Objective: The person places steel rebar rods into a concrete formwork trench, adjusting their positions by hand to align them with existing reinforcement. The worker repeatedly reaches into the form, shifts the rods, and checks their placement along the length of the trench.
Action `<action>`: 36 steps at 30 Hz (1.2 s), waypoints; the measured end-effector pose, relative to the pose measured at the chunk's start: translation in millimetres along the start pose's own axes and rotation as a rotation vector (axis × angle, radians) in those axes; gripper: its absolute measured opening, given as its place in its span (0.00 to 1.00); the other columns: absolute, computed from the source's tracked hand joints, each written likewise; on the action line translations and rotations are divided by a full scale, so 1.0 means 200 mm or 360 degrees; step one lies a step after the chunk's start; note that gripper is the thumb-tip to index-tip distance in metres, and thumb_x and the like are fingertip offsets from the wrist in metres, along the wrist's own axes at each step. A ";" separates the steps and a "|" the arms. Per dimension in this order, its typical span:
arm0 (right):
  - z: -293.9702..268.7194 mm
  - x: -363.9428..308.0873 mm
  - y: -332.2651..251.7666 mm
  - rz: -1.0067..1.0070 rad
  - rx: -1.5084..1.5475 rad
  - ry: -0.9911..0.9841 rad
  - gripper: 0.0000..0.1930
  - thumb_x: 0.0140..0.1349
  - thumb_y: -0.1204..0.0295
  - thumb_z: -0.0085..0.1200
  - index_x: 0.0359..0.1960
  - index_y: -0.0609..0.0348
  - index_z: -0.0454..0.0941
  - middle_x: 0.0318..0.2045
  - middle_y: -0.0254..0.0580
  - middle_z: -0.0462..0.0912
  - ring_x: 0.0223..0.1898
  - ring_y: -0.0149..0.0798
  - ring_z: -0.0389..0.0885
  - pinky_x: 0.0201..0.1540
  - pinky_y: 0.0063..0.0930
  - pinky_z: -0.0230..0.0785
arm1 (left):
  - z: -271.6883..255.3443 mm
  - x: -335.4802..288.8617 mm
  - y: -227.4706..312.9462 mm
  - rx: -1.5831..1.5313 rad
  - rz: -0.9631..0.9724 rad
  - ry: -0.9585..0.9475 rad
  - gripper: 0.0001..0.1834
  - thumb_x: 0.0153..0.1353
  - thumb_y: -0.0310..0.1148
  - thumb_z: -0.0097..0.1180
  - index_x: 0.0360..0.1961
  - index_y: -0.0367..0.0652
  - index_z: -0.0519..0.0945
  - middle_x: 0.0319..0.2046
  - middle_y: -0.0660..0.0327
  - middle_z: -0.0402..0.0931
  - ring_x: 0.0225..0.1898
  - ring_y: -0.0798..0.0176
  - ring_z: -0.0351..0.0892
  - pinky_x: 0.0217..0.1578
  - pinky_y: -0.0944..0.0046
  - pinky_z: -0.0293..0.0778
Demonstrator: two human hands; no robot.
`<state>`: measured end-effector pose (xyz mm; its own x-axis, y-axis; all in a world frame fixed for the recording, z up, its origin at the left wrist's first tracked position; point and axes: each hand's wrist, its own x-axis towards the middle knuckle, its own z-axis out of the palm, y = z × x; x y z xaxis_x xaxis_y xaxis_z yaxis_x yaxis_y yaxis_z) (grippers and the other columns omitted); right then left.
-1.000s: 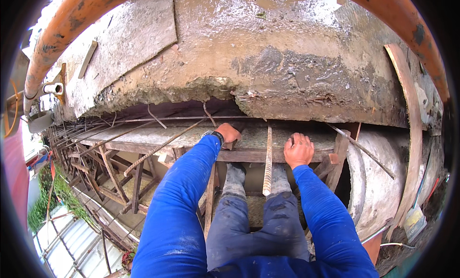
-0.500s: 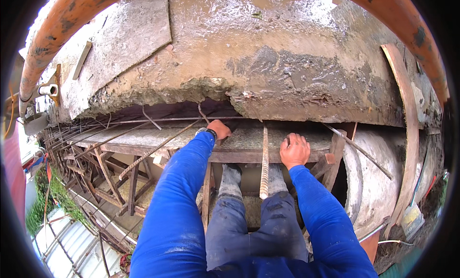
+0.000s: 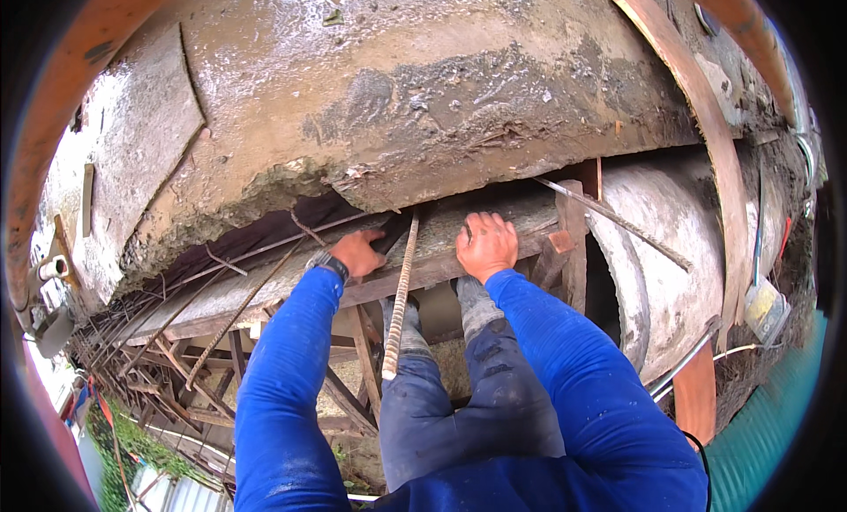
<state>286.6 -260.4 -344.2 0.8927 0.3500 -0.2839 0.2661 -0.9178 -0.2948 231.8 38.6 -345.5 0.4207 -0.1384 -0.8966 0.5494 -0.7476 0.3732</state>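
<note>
My left hand is at the wooden plank under the broken concrete slab edge, its thumb and fingers bent together around a dark patch or piece that I cannot make out. A dark watch circles that wrist. To the right, my right hand lies over the plank's front edge, palm down, fingers forward and close together on its top. Between my hands a ribbed rebar sticks out toward me from under the slab, untouched. Shadow hides the gap behind the plank.
Wet, muddy concrete slab spans the far side. More rebars jut out at left above timber supports. Right are another rebar, a round concrete pipe and a bent wooden strip. Orange tubes arch alongside.
The view has turned and shifted right, so slab and rebars appear farther left and tilted. My left hand has drawn back from the gap's shadow; my right hand stays on the plank.
</note>
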 end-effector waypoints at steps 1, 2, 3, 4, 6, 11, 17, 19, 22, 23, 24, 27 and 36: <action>0.01 0.00 0.00 -0.0017 0.0009 0.0057 0.10 0.58 0.61 0.61 0.36 0.51 0.82 0.38 0.39 0.86 0.48 0.49 0.83 0.49 0.51 0.72 | 0.00 0.07 -0.01 -0.0075 0.0081 -0.0031 0.41 0.59 0.50 0.66 0.73 0.49 0.78 0.64 0.40 0.82 0.62 0.42 0.85 0.65 0.52 0.78; 0.01 0.00 0.00 -0.0035 0.0015 0.0113 0.10 0.58 0.61 0.61 0.36 0.51 0.82 0.38 0.40 0.86 0.47 0.50 0.83 0.48 0.51 0.72 | 0.02 0.15 -0.01 0.0059 0.0227 0.0050 0.41 0.58 0.55 0.67 0.72 0.51 0.79 0.66 0.44 0.81 0.65 0.45 0.82 0.68 0.53 0.75; 0.02 -0.01 0.02 -0.0042 0.0005 0.0167 0.10 0.58 0.62 0.62 0.36 0.52 0.82 0.38 0.40 0.86 0.47 0.51 0.83 0.48 0.51 0.72 | 0.04 0.22 0.06 0.0076 0.0279 0.0075 0.40 0.60 0.55 0.65 0.71 0.49 0.80 0.66 0.42 0.81 0.66 0.43 0.81 0.69 0.52 0.74; 0.01 -0.01 0.03 -0.0032 0.0000 0.0148 0.10 0.58 0.62 0.62 0.36 0.52 0.82 0.38 0.40 0.86 0.47 0.51 0.83 0.48 0.51 0.72 | 0.07 0.27 0.14 0.0096 0.0324 0.0106 0.38 0.61 0.55 0.63 0.70 0.48 0.81 0.65 0.39 0.80 0.66 0.40 0.80 0.69 0.51 0.73; 0.00 -0.01 0.02 -0.0030 0.0000 0.0113 0.10 0.58 0.62 0.62 0.37 0.51 0.82 0.38 0.40 0.86 0.47 0.51 0.83 0.48 0.51 0.72 | 0.11 0.40 0.13 0.0209 0.0316 0.0107 0.36 0.63 0.55 0.60 0.68 0.47 0.83 0.63 0.37 0.81 0.66 0.38 0.80 0.68 0.49 0.73; 0.01 -0.01 0.03 -0.0005 -0.0022 0.0107 0.10 0.58 0.60 0.61 0.35 0.50 0.83 0.38 0.37 0.86 0.47 0.47 0.83 0.49 0.51 0.72 | 0.19 0.47 0.04 0.0264 -0.0007 0.0005 0.33 0.63 0.50 0.61 0.68 0.49 0.83 0.61 0.38 0.83 0.63 0.39 0.83 0.65 0.48 0.78; 0.01 0.00 0.01 0.0021 0.0020 0.0026 0.10 0.58 0.60 0.61 0.36 0.50 0.83 0.38 0.37 0.86 0.47 0.47 0.83 0.48 0.51 0.71 | 0.08 0.14 -0.12 0.0209 -0.0393 0.0197 0.37 0.60 0.45 0.64 0.72 0.50 0.80 0.62 0.38 0.82 0.64 0.38 0.83 0.66 0.49 0.78; 0.00 0.00 -0.02 0.0005 0.0052 0.0021 0.10 0.58 0.60 0.61 0.36 0.50 0.83 0.38 0.37 0.86 0.47 0.47 0.82 0.48 0.51 0.71 | 0.10 0.07 -0.21 0.0172 -0.0498 0.0295 0.37 0.61 0.45 0.63 0.73 0.50 0.80 0.61 0.37 0.83 0.62 0.37 0.84 0.66 0.49 0.78; -0.01 0.00 0.00 0.0016 0.0067 -0.0011 0.10 0.59 0.60 0.61 0.36 0.49 0.82 0.39 0.37 0.86 0.48 0.47 0.82 0.49 0.50 0.71 | 0.11 0.02 -0.16 0.0186 -0.0408 0.0308 0.36 0.61 0.45 0.62 0.73 0.50 0.79 0.60 0.37 0.83 0.62 0.37 0.84 0.67 0.50 0.77; -0.01 0.00 0.02 0.0029 0.0056 -0.0009 0.10 0.59 0.60 0.61 0.36 0.49 0.82 0.39 0.37 0.86 0.48 0.47 0.82 0.49 0.50 0.71 | 0.10 0.00 -0.10 0.0202 -0.0335 0.0284 0.36 0.62 0.45 0.62 0.73 0.50 0.80 0.60 0.37 0.83 0.62 0.37 0.84 0.67 0.50 0.77; 0.00 0.00 0.02 0.0033 0.0062 -0.0010 0.10 0.59 0.60 0.61 0.36 0.49 0.82 0.39 0.37 0.86 0.48 0.47 0.82 0.49 0.50 0.71 | 0.08 -0.01 -0.06 0.0203 -0.0282 0.0236 0.36 0.62 0.45 0.62 0.72 0.50 0.80 0.59 0.37 0.84 0.62 0.38 0.84 0.67 0.50 0.77; -0.02 0.00 0.03 0.0024 0.0091 0.0028 0.09 0.60 0.61 0.61 0.35 0.51 0.82 0.37 0.40 0.85 0.46 0.50 0.82 0.48 0.51 0.71 | 0.06 0.14 0.02 0.0091 0.0038 0.0012 0.36 0.63 0.47 0.62 0.73 0.50 0.79 0.65 0.39 0.80 0.66 0.39 0.81 0.68 0.50 0.76; -0.01 0.00 0.01 -0.0002 0.0069 0.0000 0.09 0.60 0.60 0.60 0.36 0.49 0.81 0.38 0.37 0.85 0.47 0.47 0.82 0.49 0.51 0.70 | 0.23 0.46 0.01 0.0202 0.0049 0.0084 0.37 0.64 0.51 0.63 0.73 0.49 0.78 0.67 0.44 0.80 0.68 0.41 0.79 0.71 0.50 0.72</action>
<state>288.1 -261.7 -343.5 0.8924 0.3511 -0.2833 0.2512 -0.9083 -0.3345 237.8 -5.5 -439.0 0.4750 -0.1306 -0.8703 0.4413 -0.8203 0.3640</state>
